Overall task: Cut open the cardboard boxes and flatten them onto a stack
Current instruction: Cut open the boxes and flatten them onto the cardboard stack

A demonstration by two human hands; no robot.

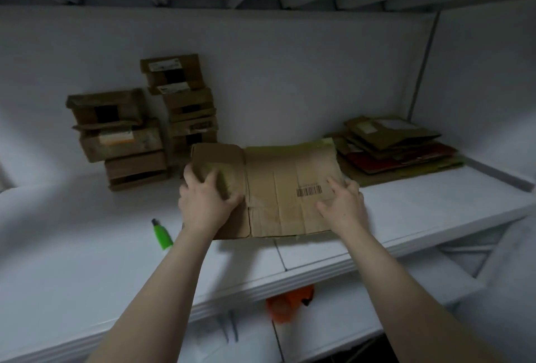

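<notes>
Squarely at centre frame: flattened box (278, 188) under two hands

Unopened brown boxes (139, 130) stood piled at upper left, a stack of flattened cardboard (400, 148) lay at right, and a green cutter (161, 233) lay lower left on the white shelf (87, 261). Both hands were unclenched, fingers spread: the left hand (203, 200) pressed the creased flap, the right hand (342, 203) pressed beside the barcode.

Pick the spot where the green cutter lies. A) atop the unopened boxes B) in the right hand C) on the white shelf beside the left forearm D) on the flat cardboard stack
C: the green cutter lies on the white shelf just left of the left forearm.
</notes>
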